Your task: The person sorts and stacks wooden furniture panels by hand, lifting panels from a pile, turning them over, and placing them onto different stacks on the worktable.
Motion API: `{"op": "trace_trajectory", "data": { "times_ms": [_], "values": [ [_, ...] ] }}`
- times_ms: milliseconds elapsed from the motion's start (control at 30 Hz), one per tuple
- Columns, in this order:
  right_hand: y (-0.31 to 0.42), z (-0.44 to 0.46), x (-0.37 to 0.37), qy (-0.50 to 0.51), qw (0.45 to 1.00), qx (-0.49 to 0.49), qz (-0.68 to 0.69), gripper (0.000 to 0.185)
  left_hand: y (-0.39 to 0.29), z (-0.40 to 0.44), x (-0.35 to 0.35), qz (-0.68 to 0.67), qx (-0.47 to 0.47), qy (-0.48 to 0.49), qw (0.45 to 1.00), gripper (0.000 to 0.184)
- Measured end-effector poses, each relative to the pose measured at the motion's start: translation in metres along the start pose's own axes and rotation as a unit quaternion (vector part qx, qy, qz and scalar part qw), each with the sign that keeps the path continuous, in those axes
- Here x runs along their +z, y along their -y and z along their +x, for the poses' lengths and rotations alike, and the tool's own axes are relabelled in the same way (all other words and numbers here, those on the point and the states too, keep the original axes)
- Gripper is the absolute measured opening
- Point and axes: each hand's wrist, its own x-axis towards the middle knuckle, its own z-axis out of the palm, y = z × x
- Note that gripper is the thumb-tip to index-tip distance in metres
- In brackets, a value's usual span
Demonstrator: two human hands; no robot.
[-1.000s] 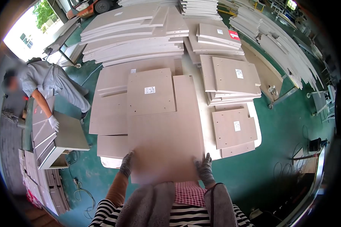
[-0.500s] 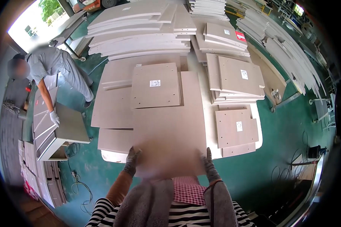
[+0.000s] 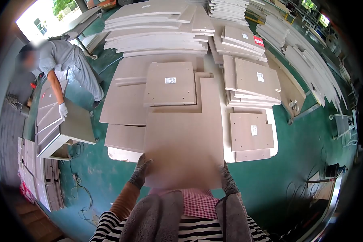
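Note:
A large beige board [image 3: 183, 141] with a notched upper corner lies in front of me, its near end against my checked apron. Gripping its left edge is my gloved left hand [image 3: 140, 171], thumb on top and fingers hidden below. At the right edge, my gloved right hand [image 3: 229, 180] is closed on the same board, partly hidden by it. Beyond the board's far part sits a smaller drilled panel [image 3: 170, 92] with a white label. Another notched board edge [image 3: 176, 109] shows between them.
Flat panels [image 3: 125, 103] lie left of the board, with tall stacks [image 3: 157, 34] behind. Labelled panels [image 3: 252, 133] and a panel stack [image 3: 254, 76] stand right. On the left, a co-worker [image 3: 70, 60] bends over a cabinet [image 3: 74, 125]. Cables [image 3: 82, 189] lie on the green floor.
The board has slid toward me, and more of the notched board underneath shows at its far edge. Both hands keep their hold. My view has shifted slightly.

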Motion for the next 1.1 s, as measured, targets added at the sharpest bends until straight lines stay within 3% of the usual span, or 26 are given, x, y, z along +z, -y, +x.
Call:
{"op": "trace_trajectory", "data": {
  "times_ms": [167, 467, 533, 600, 667, 700, 767, 800, 833, 900, 1000, 1100],
  "values": [
    [0.003, -0.002, 0.000, -0.003, 0.997, -0.035, -0.074, 0.077, -0.001, -0.020, 0.001, 0.015, 0.031, 0.015, 0.999, 0.070],
    [0.048, 0.011, 0.039, -0.055, 0.958, -0.127, -0.252, 0.075, 0.017, 0.016, -0.029, 0.059, 0.049, -0.012, 0.997, 0.069],
    [0.057, 0.004, 0.046, -0.051, 0.959, -0.174, -0.218, 0.075, 0.022, 0.026, -0.044, 0.059, 0.014, 0.009, 0.998, 0.068],
    [0.061, 0.000, 0.049, -0.046, 0.967, -0.163, -0.189, 0.075, 0.025, 0.027, -0.047, 0.057, -0.020, 0.028, 0.998, 0.068],
    [0.060, 0.000, 0.048, -0.040, 0.975, -0.150, -0.158, 0.075, 0.021, 0.016, -0.044, 0.183, -0.165, -0.060, 0.967, 0.067],
    [0.055, 0.002, 0.043, -0.029, 0.977, -0.148, -0.149, 0.074, 0.024, 0.011, -0.043, 0.181, -0.166, -0.059, 0.968, 0.067],
    [0.022, 0.012, 0.032, -0.019, 0.978, -0.144, -0.147, 0.074, 0.034, -0.002, -0.039, 0.045, -0.113, -0.052, 0.991, 0.073],
    [-0.011, 0.030, 0.027, -0.028, 0.984, -0.158, -0.081, 0.073, 0.026, -0.014, -0.030, -0.015, -0.082, -0.019, 0.996, 0.066],
    [-0.028, 0.042, 0.024, -0.036, 0.984, -0.172, -0.013, 0.072, 0.031, -0.010, -0.032, -0.020, -0.083, -0.021, 0.996, 0.066],
    [-0.036, 0.054, 0.020, -0.018, 0.986, -0.163, 0.011, 0.072, 0.039, -0.001, -0.036, -0.007, 0.035, 0.045, 0.998, 0.060],
    [-0.030, 0.064, 0.016, 0.014, 0.990, -0.142, 0.004, 0.071, 0.038, 0.002, -0.036, -0.115, -0.013, 0.043, 0.992, 0.056],
    [-0.019, 0.073, 0.012, 0.032, 0.990, -0.141, -0.003, 0.071, 0.047, 0.016, -0.047, -0.101, -0.018, 0.021, 0.994, 0.056]
  ]
}}
